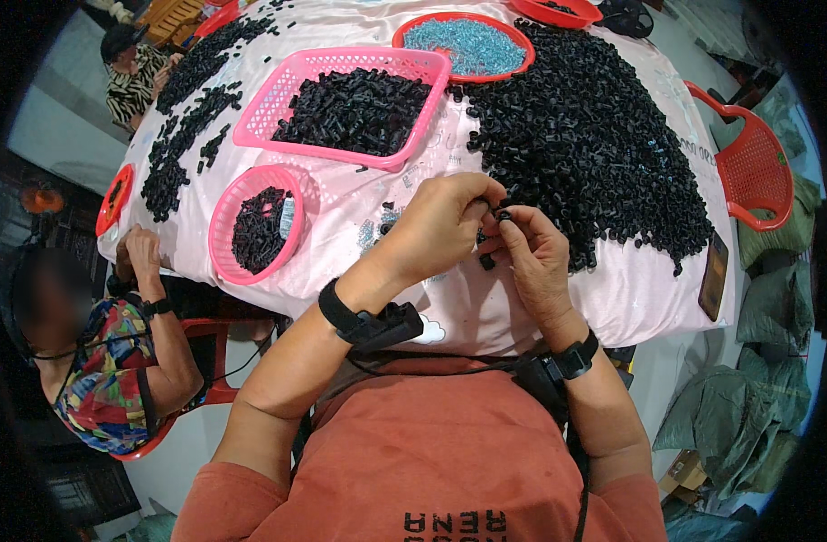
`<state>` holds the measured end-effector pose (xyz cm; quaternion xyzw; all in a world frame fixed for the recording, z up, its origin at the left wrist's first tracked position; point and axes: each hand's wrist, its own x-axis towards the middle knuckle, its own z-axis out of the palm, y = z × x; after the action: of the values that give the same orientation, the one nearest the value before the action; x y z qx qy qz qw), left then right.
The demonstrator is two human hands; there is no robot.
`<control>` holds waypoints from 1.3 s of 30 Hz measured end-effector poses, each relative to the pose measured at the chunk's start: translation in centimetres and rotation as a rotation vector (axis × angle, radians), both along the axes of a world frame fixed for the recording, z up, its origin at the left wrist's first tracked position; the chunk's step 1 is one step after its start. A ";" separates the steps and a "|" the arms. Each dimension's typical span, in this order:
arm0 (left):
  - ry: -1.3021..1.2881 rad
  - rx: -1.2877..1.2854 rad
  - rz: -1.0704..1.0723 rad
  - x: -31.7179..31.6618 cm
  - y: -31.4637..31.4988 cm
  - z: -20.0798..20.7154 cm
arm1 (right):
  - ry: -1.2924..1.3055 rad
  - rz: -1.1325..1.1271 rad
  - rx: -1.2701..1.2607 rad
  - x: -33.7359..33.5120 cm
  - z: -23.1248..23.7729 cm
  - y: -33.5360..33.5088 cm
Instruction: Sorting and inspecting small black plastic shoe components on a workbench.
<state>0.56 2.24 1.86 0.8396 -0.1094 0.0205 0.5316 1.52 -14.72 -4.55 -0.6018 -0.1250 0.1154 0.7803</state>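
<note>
My left hand (436, 226) and my right hand (537, 257) meet above the near part of the table, fingertips almost touching. Between the right thumb and fingers is a small black plastic part (504, 215). The left fingers are pinched together beside it; what they hold is mostly hidden, though something dark shows at their tips. Just beyond both hands spreads a large heap of small black plastic parts (594, 135). A loose black piece (486, 262) lies under the fingers.
A pink rectangular basket (251, 126) holds black parts; a round pink basket (222, 230) holds thin black pieces. Behind them is a red basin (528, 59) of clear bluish pieces. A phone (713, 275) lies at the right edge, near a red chair (756, 163). Two people sit at left.
</note>
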 end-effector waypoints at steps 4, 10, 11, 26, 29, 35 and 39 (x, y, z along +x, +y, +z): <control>-0.245 0.098 0.050 -0.3 -0.5 -0.4 | -0.029 0.000 -0.047 0.0 -0.1 -0.1; -0.367 0.172 0.041 -0.5 -1.2 -0.4 | -0.023 0.018 -0.067 0.1 -0.2 -0.2; -0.336 0.179 0.033 -0.6 -1.3 -0.1 | -0.023 0.017 -0.066 0.1 -0.1 -0.2; -0.375 0.167 0.067 -0.7 -2.7 -1.1 | -0.082 -0.027 -0.123 0.1 0.2 -0.3; -0.432 0.214 0.088 -0.6 -2.9 -1.8 | -0.026 0.001 -0.109 0.0 0.6 -0.5; -0.458 0.168 0.102 -0.7 -3.1 -2.1 | -0.054 -0.034 -0.056 0.1 0.3 -0.3; -0.457 0.123 0.132 -0.7 -3.2 -2.0 | -0.086 -0.031 -0.083 0.3 0.0 -0.4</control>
<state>-0.09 -1.00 -0.13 0.8492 -0.1727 0.2379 0.4386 1.78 -15.08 -4.52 -0.6400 -0.1441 0.0824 0.7503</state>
